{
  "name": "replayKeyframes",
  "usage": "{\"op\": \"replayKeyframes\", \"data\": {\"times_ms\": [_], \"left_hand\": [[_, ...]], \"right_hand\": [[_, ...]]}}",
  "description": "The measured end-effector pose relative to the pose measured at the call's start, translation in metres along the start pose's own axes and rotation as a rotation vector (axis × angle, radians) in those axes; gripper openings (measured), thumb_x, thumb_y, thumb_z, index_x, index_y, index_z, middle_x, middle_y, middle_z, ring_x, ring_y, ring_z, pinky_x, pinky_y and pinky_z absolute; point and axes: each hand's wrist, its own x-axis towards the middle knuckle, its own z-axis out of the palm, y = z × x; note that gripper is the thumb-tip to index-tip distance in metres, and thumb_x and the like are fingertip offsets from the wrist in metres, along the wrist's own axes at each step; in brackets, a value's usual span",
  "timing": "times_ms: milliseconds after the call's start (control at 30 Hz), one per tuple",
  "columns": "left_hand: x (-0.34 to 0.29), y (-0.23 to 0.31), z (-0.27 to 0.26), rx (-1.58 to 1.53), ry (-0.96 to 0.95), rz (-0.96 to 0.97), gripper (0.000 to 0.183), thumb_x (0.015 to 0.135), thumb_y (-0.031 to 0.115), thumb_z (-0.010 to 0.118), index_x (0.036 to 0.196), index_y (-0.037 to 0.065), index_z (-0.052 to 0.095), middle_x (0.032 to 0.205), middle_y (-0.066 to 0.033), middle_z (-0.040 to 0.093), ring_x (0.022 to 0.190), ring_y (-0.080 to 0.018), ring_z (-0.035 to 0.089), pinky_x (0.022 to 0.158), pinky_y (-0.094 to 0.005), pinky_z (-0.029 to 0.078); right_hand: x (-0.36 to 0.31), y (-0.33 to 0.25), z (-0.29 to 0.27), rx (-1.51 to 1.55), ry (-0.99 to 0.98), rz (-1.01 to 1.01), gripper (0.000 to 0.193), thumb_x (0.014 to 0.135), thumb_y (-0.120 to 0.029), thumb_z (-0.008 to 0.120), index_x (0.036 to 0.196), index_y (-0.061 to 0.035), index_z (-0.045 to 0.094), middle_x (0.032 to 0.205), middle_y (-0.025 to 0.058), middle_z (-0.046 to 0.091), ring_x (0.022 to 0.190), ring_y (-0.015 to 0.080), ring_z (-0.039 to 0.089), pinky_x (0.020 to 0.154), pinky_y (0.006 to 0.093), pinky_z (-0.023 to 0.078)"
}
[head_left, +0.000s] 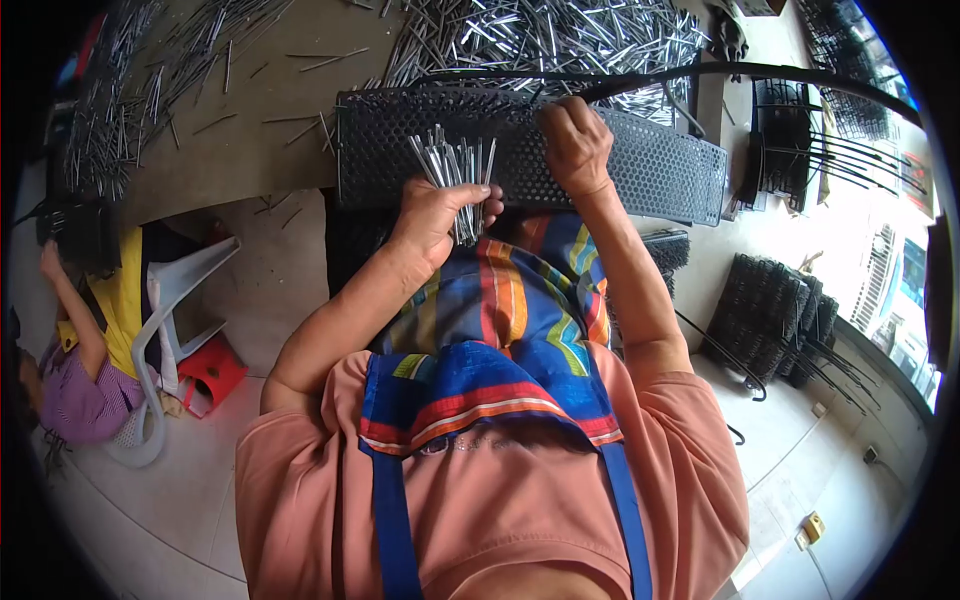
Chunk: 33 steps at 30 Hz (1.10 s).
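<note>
My left hand is wrapped round a bundle of thin silvery metal rods, which stands roughly upright with its tips fanned out at the top. Behind it lies a long dark perforated metal rack, full of small round holes. Over the middle of this rack my right hand is closed in a pinch, knuckles up. Whatever its fingertips hold, if anything, is hidden. Under both hands a striped, colourful apron covers my lap.
Beyond the rack, a heap of loose metal rods covers the table. A dark cable arches over the rack. Black racks with long rods stand at right. Another person sits at left, near a white chair and red stool.
</note>
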Motion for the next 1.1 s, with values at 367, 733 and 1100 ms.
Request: {"op": "replayKeyframes", "data": {"times_ms": [367,733,1100], "left_hand": [[-0.034,-0.02,-0.014,0.067,-0.122,-0.125,0.02,0.079,-0.008,0.061,0.098,-0.004,0.065,0.084,-0.0147,0.07,0.071,-0.0234,0.069,0.062,-0.0333,0.056],[-0.046,-0.015,-0.017,0.091,-0.14,-0.057,0.021,0.08,-0.008,0.06,0.1,-0.003,0.064,0.084,-0.0131,0.07,0.071,-0.0199,0.069,0.062,-0.031,0.056],[-0.031,0.001,-0.029,-0.021,0.01,-0.028,0.017,0.079,-0.007,0.061,0.096,-0.003,0.065,0.085,-0.0154,0.07,0.069,-0.0227,0.068,0.06,-0.0339,0.056]], "right_hand": [[0.016,-0.012,-0.018,-0.001,-0.027,0.188,0.007,0.08,-0.013,0.071,0.087,-0.0099,0.069,0.078,0.006,0.062,0.066,0.0267,0.064,0.057,0.0349,0.049],[0.031,-0.024,-0.004,0.09,0.043,0.411,0.016,0.078,-0.018,0.074,0.088,-0.0068,0.071,0.078,0.0084,0.068,0.065,0.0252,0.066,0.058,0.0325,0.049],[0.024,-0.019,-0.005,0.123,0.05,0.258,0.01,0.077,-0.012,0.075,0.084,-0.0059,0.071,0.075,0.0057,0.067,0.062,0.0178,0.065,0.056,0.029,0.048]]}}
